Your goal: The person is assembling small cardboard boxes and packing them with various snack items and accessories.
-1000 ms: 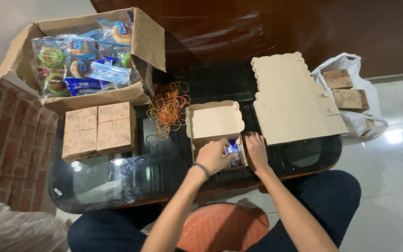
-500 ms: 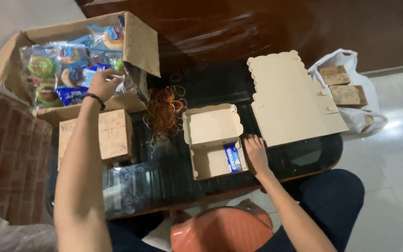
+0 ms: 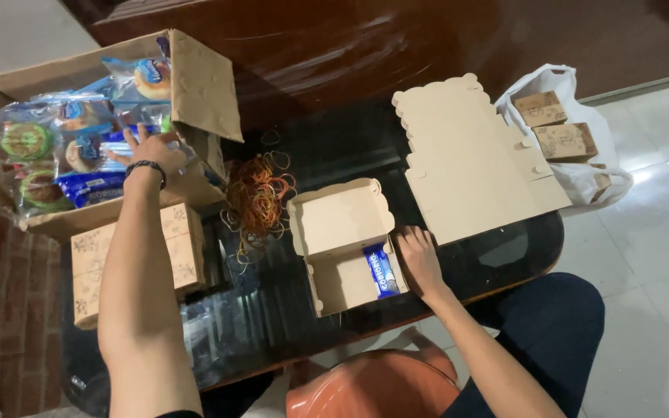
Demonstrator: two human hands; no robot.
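An open beige cardboard snack box (image 3: 340, 232) lies on the dark glass table (image 3: 497, 259), with a blue biscuit packet (image 3: 382, 271) along its right inner wall. My right hand (image 3: 420, 257) rests flat against the box's right side, fingers together. My left hand (image 3: 150, 151), with a dark band on the wrist, reaches into a large brown carton (image 3: 203, 89) at the far left, fingers spread on the wrapped snack packets (image 3: 71, 151) inside. Whether it grips a packet is unclear.
A heap of orange rubber bands (image 3: 259, 193) lies between carton and open box. Closed beige boxes (image 3: 183, 248) sit at the left under my forearm. A stack of flat unfolded boxes (image 3: 474, 159) lies right. A white plastic bag (image 3: 582, 166) holds more boxes on the floor.
My left hand left the open box, where the blue packet now lies, and swung left into the big carton. My right hand stayed at the box's side.
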